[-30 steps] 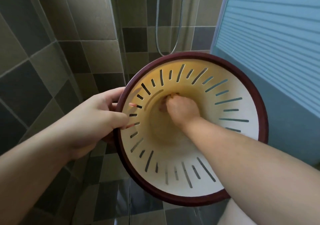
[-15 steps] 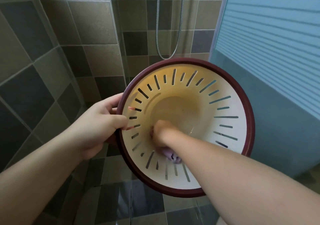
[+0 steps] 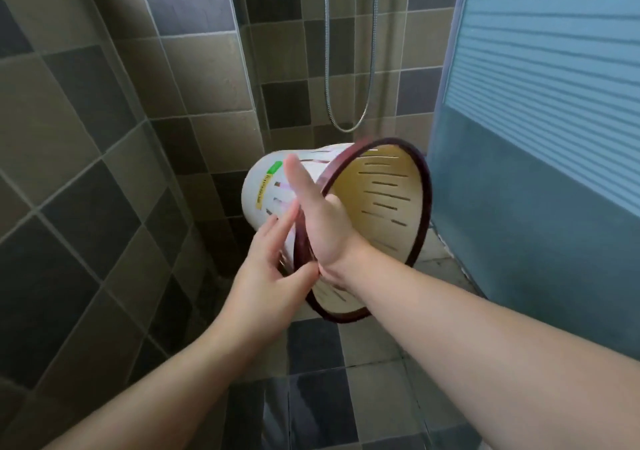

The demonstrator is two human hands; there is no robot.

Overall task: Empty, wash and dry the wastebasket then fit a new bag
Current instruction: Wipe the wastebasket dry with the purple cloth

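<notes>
The wastebasket (image 3: 388, 200) is white with slotted walls, a dark red rim and a green and yellow sticker. It hangs in the air on its side, mouth turned to the right. My left hand (image 3: 273, 276) grips its lower rim, thumb on the rim and fingers along the outer wall. My right hand (image 3: 317, 214) straddles the near rim, its fingers stretched flat over the outer wall and its thumb toward the inside. Faint purple streaks of a cloth (image 3: 285, 185) show under those fingers; the rest of the cloth is hidden.
I stand in a tiled shower corner. A metal shower hose (image 3: 346, 68) loops down the back wall. A blue frosted glass door (image 3: 540, 120) closes the right side. The wet tiled floor (image 3: 311, 397) lies below.
The wastebasket has turned from facing me to lying sideways, mouth to the right. My right hand has come out of the inside and now lies over the outer wall.
</notes>
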